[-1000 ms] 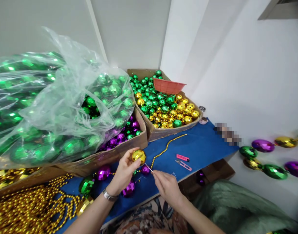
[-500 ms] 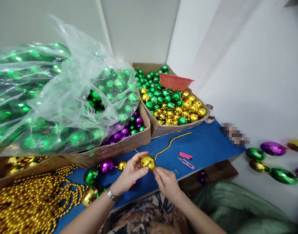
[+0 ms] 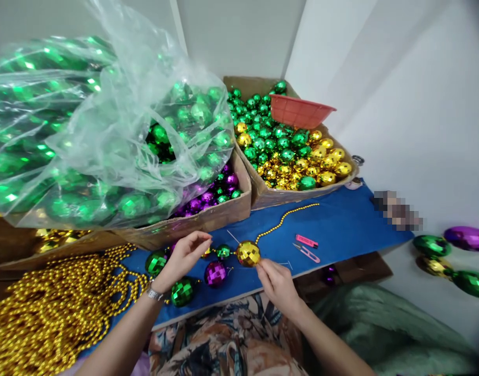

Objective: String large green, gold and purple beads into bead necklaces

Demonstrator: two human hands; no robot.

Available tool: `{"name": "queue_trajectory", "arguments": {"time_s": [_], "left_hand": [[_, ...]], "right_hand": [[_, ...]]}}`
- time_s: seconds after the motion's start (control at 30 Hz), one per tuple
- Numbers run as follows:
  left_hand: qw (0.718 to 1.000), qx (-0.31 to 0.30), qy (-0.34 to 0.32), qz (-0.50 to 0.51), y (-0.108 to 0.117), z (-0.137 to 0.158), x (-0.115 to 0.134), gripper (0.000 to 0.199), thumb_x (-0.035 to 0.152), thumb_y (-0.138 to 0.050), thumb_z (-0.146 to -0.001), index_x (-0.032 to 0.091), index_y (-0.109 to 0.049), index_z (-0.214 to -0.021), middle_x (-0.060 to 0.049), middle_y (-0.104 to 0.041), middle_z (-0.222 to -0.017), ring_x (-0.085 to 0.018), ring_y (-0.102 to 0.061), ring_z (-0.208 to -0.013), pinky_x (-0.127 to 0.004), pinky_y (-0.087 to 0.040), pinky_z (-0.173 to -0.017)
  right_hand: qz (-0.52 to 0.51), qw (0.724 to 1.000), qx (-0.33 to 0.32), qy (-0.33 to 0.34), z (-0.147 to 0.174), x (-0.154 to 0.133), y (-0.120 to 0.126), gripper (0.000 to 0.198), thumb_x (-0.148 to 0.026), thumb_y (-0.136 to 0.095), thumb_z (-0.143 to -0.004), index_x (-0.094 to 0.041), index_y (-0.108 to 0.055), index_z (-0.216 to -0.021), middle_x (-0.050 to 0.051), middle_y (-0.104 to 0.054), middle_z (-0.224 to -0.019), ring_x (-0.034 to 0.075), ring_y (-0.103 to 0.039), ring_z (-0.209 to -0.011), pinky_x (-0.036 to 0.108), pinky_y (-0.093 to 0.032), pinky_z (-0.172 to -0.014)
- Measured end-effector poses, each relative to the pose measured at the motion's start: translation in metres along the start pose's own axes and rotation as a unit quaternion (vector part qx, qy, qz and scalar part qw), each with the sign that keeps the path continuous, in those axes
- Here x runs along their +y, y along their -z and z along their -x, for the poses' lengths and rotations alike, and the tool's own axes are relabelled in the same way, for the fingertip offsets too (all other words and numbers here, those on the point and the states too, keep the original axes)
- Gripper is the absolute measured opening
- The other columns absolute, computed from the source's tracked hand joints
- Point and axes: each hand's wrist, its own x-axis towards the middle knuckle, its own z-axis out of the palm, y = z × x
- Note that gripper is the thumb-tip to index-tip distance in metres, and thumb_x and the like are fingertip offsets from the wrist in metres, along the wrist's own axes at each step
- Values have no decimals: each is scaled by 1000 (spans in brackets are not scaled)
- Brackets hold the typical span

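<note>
My right hand pinches a large faceted gold bead at its lower right side. A thin pale strand sticks out from that bead's upper left. To the left, my left hand is apart from the gold bead, thumb and fingertips drawn together; whatever they may hold is too small to make out. Between and below the hands lie a purple bead, a small green bead and a big green bead. A string of small gold beads runs behind the gold bead.
Pink thread snips and a pink cutter-like tool lie on the blue table. Behind stand a box of beads with a red basket, and a plastic bag of green beads. Gold bead strands heap at left.
My left hand has let go of the gold bead and moved left, uncovering the purple and green beads. My right hand still pinches the gold bead. The view has shifted.
</note>
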Motion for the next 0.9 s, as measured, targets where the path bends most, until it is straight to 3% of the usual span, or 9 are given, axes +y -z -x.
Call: {"name": "queue_trajectory", "arguments": {"time_s": [0.1,0.3,0.5,0.77,0.83,0.9], "left_hand": [[997,-4,-24,-72,4,0,-3,26,41,-68,-77,18,-69,-89,-3,-68,-76,-16,-60,-67,-25,-48,-61],[992,-43,-53,-106,2,-3,2,24,39,-63,-81,20,-69,-93,-4,-71,-84,-20,-64,-75,-27,-49,-66],[990,3,-66,-128,7,-11,-3,24,39,-61,-82,19,-68,-94,-4,-70,-81,-17,-61,-68,-24,-47,-61],[984,-8,-93,-153,-2,-15,7,26,41,-56,-86,19,-67,-93,-3,-68,-78,-16,-59,-65,-24,-44,-59],[973,-71,-105,-194,5,-12,5,26,42,-54,-87,20,-68,-91,-3,-69,-78,-17,-61,-68,-25,-45,-63],[941,-146,-80,-294,24,-7,-6,24,43,-58,-83,22,-69,-83,-4,-69,-74,-18,-62,-66,-25,-45,-64]], "right_hand": [[-5,1000,-4,-3,0,0,0,25,-20,-35,-100,-18,-55,-84,3,-59,-72,12,-55,-64,23,-40,-63],[-9,1000,-8,-2,-2,-3,0,28,-21,-34,-100,-18,-57,-84,3,-59,-71,12,-54,-62,23,-40,-59],[-7,1000,12,-6,0,1,5,26,-21,-36,-99,-19,-56,-83,3,-58,-70,13,-55,-63,24,-41,-61],[-8,1000,1,-6,3,3,5,24,-20,-37,-99,-19,-56,-84,2,-57,-69,13,-54,-61,24,-39,-60],[-8,1000,-1,-6,6,5,6,24,-18,-38,-98,-19,-55,-82,2,-56,-68,13,-53,-61,24,-38,-59],[-10,1000,1,-10,10,9,6,23,-18,-39,-98,-19,-54,-81,1,-55,-67,12,-53,-60,24,-38,-59]]}}
